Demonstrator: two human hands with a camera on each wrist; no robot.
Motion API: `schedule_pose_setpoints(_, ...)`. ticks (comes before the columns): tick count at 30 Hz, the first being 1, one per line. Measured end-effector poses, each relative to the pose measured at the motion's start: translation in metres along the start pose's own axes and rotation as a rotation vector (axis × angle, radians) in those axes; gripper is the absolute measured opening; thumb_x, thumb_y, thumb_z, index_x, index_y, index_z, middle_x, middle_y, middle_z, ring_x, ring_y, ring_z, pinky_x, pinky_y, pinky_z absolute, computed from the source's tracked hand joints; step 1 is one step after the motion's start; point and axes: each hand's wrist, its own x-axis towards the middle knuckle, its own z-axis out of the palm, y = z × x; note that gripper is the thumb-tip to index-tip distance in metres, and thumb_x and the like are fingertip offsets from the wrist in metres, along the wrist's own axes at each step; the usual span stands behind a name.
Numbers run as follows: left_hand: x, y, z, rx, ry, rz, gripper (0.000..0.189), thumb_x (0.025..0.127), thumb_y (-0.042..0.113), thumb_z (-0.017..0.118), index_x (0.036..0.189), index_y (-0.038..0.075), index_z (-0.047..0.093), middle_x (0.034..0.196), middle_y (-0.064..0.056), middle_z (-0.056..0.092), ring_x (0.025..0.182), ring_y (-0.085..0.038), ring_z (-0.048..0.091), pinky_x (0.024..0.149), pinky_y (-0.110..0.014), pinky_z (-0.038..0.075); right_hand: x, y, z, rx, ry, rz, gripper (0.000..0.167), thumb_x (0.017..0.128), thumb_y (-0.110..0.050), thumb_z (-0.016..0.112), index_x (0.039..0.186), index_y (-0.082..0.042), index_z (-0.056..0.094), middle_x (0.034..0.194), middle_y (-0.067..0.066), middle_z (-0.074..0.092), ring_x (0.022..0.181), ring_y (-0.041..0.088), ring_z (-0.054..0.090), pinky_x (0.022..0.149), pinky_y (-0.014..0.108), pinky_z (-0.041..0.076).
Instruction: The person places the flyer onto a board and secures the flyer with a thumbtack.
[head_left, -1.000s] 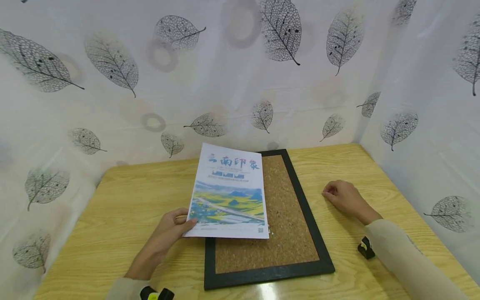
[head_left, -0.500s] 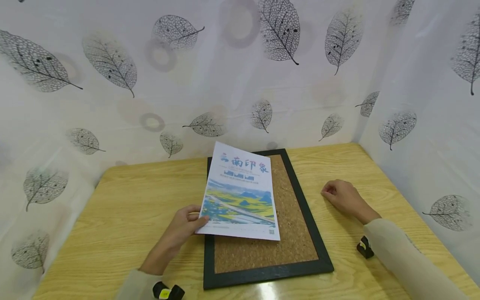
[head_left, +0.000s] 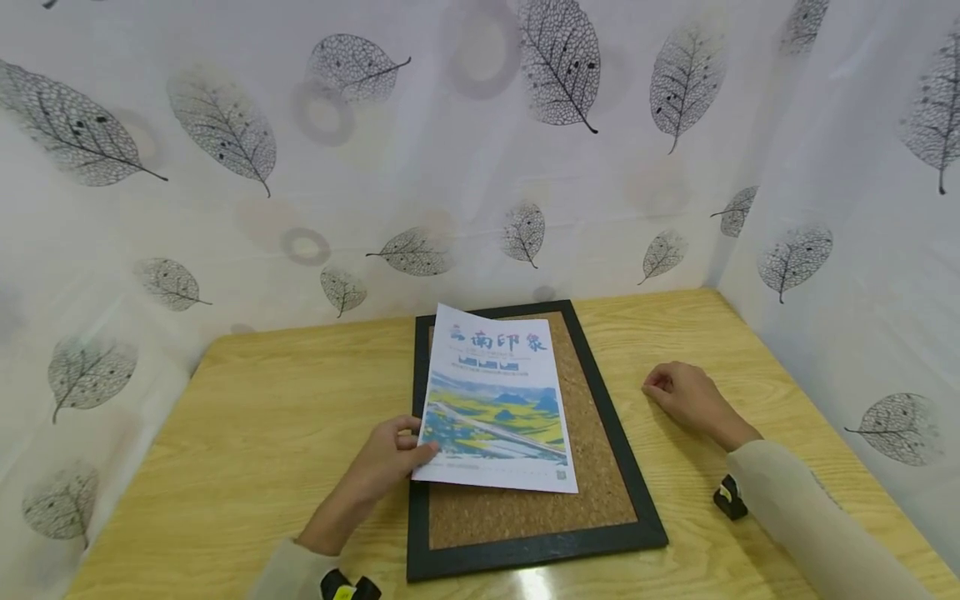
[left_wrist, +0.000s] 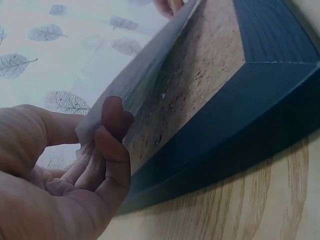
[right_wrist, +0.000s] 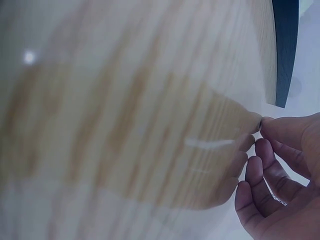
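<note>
My left hand (head_left: 390, 458) pinches the lower left edge of a printed sheet (head_left: 498, 417), thumb on top and fingers beneath. The sheet carries large blue and purple characters above a yellow and blue landscape. It lies slantwise over a cork board (head_left: 525, 512) with a black frame (head_left: 540, 546), covering much of its left and middle. In the left wrist view the sheet (left_wrist: 125, 82) slopes up off the cork (left_wrist: 185, 85). My right hand (head_left: 686, 400) rests on the table right of the board, fingers loosely curled, with nothing visible held.
The board lies on a pale wooden table (head_left: 262, 417) with bare wood on both sides. A white curtain (head_left: 465, 167) printed with dark leaves hangs behind the table and along its sides. A black wrist strap (head_left: 729, 497) is by the right sleeve.
My left hand has carried the sheet to the right, farther over the cork board, and its top has come down a little. The right hand stays in place.
</note>
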Motion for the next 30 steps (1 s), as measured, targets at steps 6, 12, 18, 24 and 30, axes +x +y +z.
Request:
schedule_pose_setpoints(6, -0.003, 0.001, 0.003, 0.024, -0.058, 0.040, 0.035, 0.097, 0.009, 0.068, 0.125, -0.007, 0.055, 0.095, -0.012, 0.075, 0.081, -0.022, 0.071, 0.068, -0.034, 0.053, 0.000, -0.002, -0.001, 0.001, 0.005, -0.002, 0.010, 0.095, -0.008, 0.070, 0.091, 0.001, 0.072, 0.082, 0.005, 0.066, 0.072, 0.017, 0.059, 0.067, 0.041, 0.049)
schedule_pose_setpoints(12, -0.003, 0.000, 0.009, 0.038, -0.083, 0.056, 0.042, 0.096, 0.009, 0.069, 0.129, -0.009, 0.051, 0.095, -0.012, 0.074, 0.079, -0.022, 0.071, 0.066, -0.035, 0.055, -0.001, -0.001, 0.000, -0.005, 0.001, 0.004, 0.010, 0.096, -0.010, 0.070, 0.092, 0.000, 0.072, 0.084, 0.006, 0.066, 0.073, 0.018, 0.059, 0.068, 0.042, 0.049)
schedule_pose_setpoints(18, -0.004, 0.001, 0.014, 0.041, -0.095, 0.049, 0.045, 0.095, 0.009, 0.071, 0.131, -0.008, 0.050, 0.095, -0.011, 0.074, 0.079, -0.023, 0.071, 0.066, -0.036, 0.056, -0.001, -0.001, 0.000, -0.006, 0.002, 0.006, 0.011, 0.096, -0.009, 0.070, 0.092, 0.001, 0.072, 0.083, 0.006, 0.066, 0.073, 0.018, 0.059, 0.068, 0.042, 0.049)
schedule_pose_setpoints(24, -0.006, 0.004, 0.016, 0.044, -0.103, 0.042, 0.047, 0.094, 0.010, 0.072, 0.130, -0.009, 0.050, 0.092, -0.012, 0.074, 0.076, -0.022, 0.070, 0.064, -0.036, 0.054, 0.000, -0.001, 0.000, -0.010, 0.008, 0.003, 0.010, 0.095, -0.008, 0.070, 0.091, 0.001, 0.072, 0.082, 0.006, 0.066, 0.072, 0.018, 0.059, 0.067, 0.042, 0.049)
schedule_pose_setpoints(30, -0.005, 0.003, 0.019, 0.057, -0.121, 0.064, 0.049, 0.093, 0.010, 0.072, 0.131, -0.010, 0.049, 0.089, -0.011, 0.073, 0.070, -0.020, 0.066, 0.061, -0.036, 0.051, 0.000, -0.001, 0.000, -0.007, 0.009, -0.007, 0.010, 0.095, -0.008, 0.070, 0.091, 0.001, 0.072, 0.082, 0.005, 0.066, 0.072, 0.017, 0.058, 0.067, 0.041, 0.048)
